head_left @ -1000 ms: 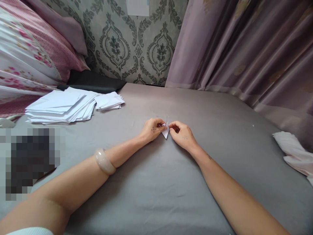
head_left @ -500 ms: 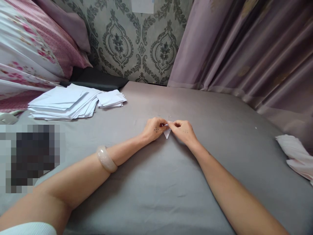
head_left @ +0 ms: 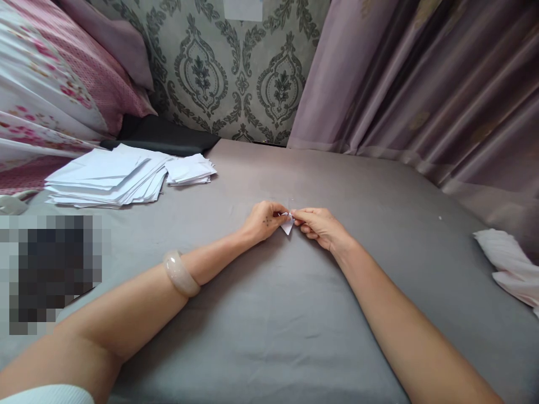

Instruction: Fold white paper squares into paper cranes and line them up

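Between my hands is a small folded piece of white paper point(head_left: 287, 226), its lower corner pointing toward me. My left hand point(head_left: 266, 220) pinches it from the left, thumb and fingers closed on its upper part. From the right, my right hand point(head_left: 318, 224) grips the paper's upper right edge between thumb and forefinger, the other fingers curled under. The fingers cover much of the paper, so its full folded shape is hidden. A pale bangle point(head_left: 181, 274) circles my left forearm.
A large stack of white paper sheets point(head_left: 101, 174) lies at the far left on the grey sheet point(head_left: 295, 314). Beside it is a smaller paper stack point(head_left: 190, 169). Pale cloth point(head_left: 503, 261) lies at the right, below purple curtains point(head_left: 379, 73). Patterned wallpaper point(head_left: 240, 62) is behind.
My right hand has rolled, so its curled fingers now show beneath the thumb. My left hand keeps its pinch on the paper, nearly in place. The view has shifted slightly.
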The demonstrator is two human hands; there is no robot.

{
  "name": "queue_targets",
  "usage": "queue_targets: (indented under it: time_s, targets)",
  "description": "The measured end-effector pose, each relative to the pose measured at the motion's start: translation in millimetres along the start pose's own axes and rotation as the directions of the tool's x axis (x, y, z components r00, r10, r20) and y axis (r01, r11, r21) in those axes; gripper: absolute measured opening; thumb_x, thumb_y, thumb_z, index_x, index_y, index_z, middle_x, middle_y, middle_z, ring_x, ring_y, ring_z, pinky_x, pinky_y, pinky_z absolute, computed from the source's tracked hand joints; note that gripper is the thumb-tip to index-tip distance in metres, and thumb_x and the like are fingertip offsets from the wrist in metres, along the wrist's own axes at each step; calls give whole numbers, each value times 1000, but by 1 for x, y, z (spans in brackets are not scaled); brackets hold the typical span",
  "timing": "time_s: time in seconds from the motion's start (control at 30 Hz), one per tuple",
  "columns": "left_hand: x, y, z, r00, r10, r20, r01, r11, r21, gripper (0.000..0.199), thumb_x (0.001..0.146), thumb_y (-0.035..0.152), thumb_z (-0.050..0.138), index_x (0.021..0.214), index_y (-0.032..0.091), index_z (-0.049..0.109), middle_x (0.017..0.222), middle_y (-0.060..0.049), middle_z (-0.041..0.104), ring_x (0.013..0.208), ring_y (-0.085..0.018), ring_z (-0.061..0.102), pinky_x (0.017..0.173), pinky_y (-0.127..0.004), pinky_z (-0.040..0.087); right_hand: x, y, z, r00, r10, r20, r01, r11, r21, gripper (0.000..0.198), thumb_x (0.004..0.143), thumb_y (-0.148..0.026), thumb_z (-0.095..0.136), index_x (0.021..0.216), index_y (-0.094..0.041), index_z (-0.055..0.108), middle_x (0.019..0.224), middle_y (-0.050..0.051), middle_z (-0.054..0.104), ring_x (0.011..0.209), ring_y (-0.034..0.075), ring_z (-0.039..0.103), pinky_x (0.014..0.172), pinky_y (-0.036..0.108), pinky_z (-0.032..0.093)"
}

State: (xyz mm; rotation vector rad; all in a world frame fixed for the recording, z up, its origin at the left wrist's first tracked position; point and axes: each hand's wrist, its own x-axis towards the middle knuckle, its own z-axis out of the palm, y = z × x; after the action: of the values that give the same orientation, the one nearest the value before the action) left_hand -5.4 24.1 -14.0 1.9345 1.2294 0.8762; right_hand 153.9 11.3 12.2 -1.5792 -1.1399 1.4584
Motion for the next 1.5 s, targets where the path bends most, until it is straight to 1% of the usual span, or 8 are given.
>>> queue_targets:
  time_s: [0.37, 0.5, 0.6, 0.73, 0.93, 1.07, 1.2, 1.5]
  targets:
    - [0, 0, 0, 1000, -11, 18, 12, 1000, -19, 25, 81, 29, 56, 87, 14, 74, 72, -2, 67, 66, -13, 55, 65, -22, 41, 1, 2, 1, 1000, -1, -30, 2, 999, 52, 15, 75, -21, 65, 64, -14, 57, 57, -3, 53, 37, 0, 35, 30, 14, 17]
    - [0, 0, 0, 1000, 22, 9, -22, 999, -31, 23, 80, 28, 57, 86, 14, 74, 71, -2, 67, 66, -13, 55, 64, -21, 42, 0, 1, 1, 1000, -20, 3, 20, 998, 51, 23, 78, -28, 65, 63, -13, 56, 57, -3, 52, 37, 1, 35, 31, 14, 17]
    - [-1, 1, -1, 999, 34, 14, -34, 999, -25, 22, 80, 28, 57, 85, 14, 74, 71, -2, 67, 67, -13, 56, 63, -21, 42, -1, 2, 2, 999, -47, -6, 48, 999, 8, 26, 74, -32, 69, 60, -14, 55, 54, -4, 50, 37, 1, 32, 32, 16, 14]
    - [-1, 1, -1, 999, 10, 31, -10, 1000, 1, 22, 80, 25, 57, 88, 14, 75, 71, -2, 67, 67, -13, 55, 62, -21, 41, -1, 1, 5, 995, -74, -73, 69, 995, -66, 19, 70, -28, 70, 63, -14, 59, 52, -4, 49, 38, 2, 29, 35, 18, 14]
    - [0, 2, -2, 1000, 3, 25, -4, 1000, 15, 22, 79, 22, 57, 88, 14, 75, 77, -3, 70, 71, -14, 58, 67, -22, 42, -4, -1, 8, 972, -190, -138, 156, 962, -222, 18, 65, -30, 69, 60, -14, 62, 45, -8, 42, 38, 2, 23, 38, 21, 14]
    - [0, 0, -2, 999, 3, 37, -3, 1000, 9, 22, 80, 24, 57, 89, 15, 75, 77, -3, 70, 72, -14, 59, 67, -23, 42, -2, -1, 8, 987, -113, -118, 92, 982, -167, 17, 65, -24, 67, 56, -15, 57, 41, -9, 36, 37, 2, 21, 37, 20, 13]
    - [1, -3, 0, 999, 18, 29, -17, 1000, -13, 23, 80, 27, 59, 89, 15, 76, 74, -3, 70, 69, -14, 59, 64, -22, 42, 1, 0, 7, 997, -13, -70, 7, 996, -91, 27, 69, -23, 68, 52, -18, 47, 38, -10, 30, 35, 2, 20, 34, 18, 12]
    - [1, -4, -1, 1000, 17, 23, -16, 998, -59, 22, 79, 31, 62, 83, 14, 76, 67, -2, 66, 63, -12, 54, 60, -21, 40, 5, 0, 1, 999, 50, 20, -50, 999, -17, 29, 71, -23, 70, 56, -18, 46, 39, -10, 32, 33, 1, 22, 31, 16, 12]
